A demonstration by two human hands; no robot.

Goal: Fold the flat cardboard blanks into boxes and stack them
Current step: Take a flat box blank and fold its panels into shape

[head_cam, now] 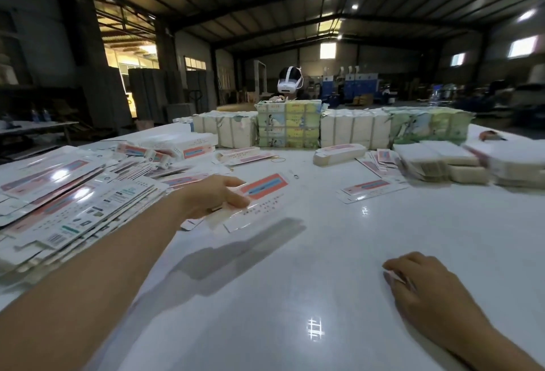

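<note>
My left hand (212, 195) reaches out over the white table (295, 282) and grips a flat white cardboard blank (259, 193) with a red and blue panel, held just above the tabletop. A big loose pile of the same flat blanks (67, 196) lies to the left of that arm. My right hand (418, 279) rests low on the table at the near right with its fingers curled; a small pinkish edge shows under the fingertips, and I cannot tell what it is. One more flat blank (368, 189) lies alone right of centre.
Folded boxes (177, 146) lie at the far left, and one (339, 154) near the middle. Bundled stacks of blanks (439, 161) sit at the right. Wrapped bales (287, 126) line the far edge, with a person in a headset (289, 81) behind them.
</note>
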